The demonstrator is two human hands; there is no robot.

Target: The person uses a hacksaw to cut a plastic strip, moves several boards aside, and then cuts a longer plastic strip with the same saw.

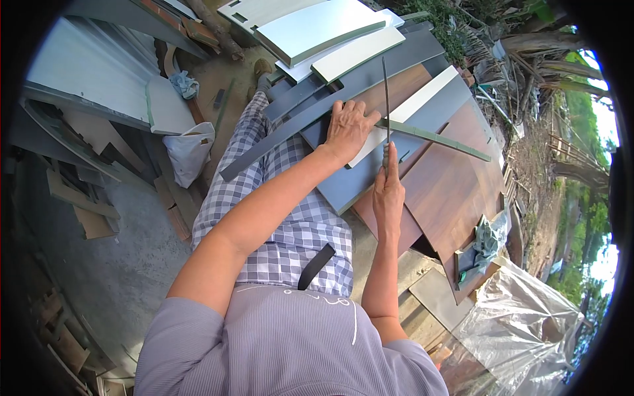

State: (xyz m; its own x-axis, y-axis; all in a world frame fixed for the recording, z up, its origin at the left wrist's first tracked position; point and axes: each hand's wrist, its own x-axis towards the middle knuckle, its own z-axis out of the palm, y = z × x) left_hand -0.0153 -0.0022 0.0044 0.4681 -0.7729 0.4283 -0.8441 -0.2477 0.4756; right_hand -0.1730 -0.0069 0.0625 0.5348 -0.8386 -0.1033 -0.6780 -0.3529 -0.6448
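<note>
The right hand gripped a file standing across a thin strip that the left hand pressed flat, fingers spread, on stacked panels; a slipping stroke could probably have skidded the file into those nearby fingers.

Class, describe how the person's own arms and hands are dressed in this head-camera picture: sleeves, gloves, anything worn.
Both hands are bare: no gloves, rings or watch can be made out on the left hand or the right hand. Both forearms are uncovered. The short sleeves belong to a pale grey-lilac, finely ribbed top and end above the elbows.
</note>
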